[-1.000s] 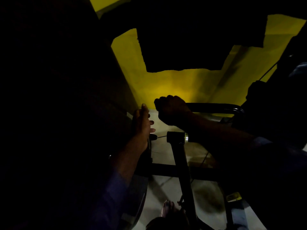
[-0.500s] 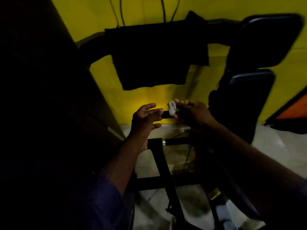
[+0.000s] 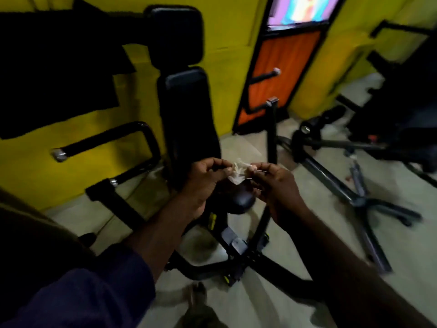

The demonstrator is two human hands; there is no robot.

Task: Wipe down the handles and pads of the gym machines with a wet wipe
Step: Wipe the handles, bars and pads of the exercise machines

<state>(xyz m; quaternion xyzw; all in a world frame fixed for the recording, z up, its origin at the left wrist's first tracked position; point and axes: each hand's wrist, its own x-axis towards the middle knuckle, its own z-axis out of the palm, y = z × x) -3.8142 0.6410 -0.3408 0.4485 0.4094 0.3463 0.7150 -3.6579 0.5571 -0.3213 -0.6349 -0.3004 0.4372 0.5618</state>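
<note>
A tall black padded backrest (image 3: pixel 189 114) stood dead ahead. Left of it a chrome-tipped black tubular loop handle (image 3: pixel 106 138) jutted before the yellow wall (image 3: pixel 224 24). Right of it, pale floor (image 3: pixel 246 147) lay open as far as a thin black upright post (image 3: pixel 272 133).

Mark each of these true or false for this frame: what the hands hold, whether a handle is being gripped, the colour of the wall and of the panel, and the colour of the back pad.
1. The left hand and the right hand both pinch the wipe. True.
2. The left hand grips the chrome-tipped handle. False: the handle sits untouched, off to the left of the hands.
3. The wall behind the machine is yellow. True.
4. The panel leaning by the wall is blue. False: the panel is orange.
5. The back pad is black. True.
</note>
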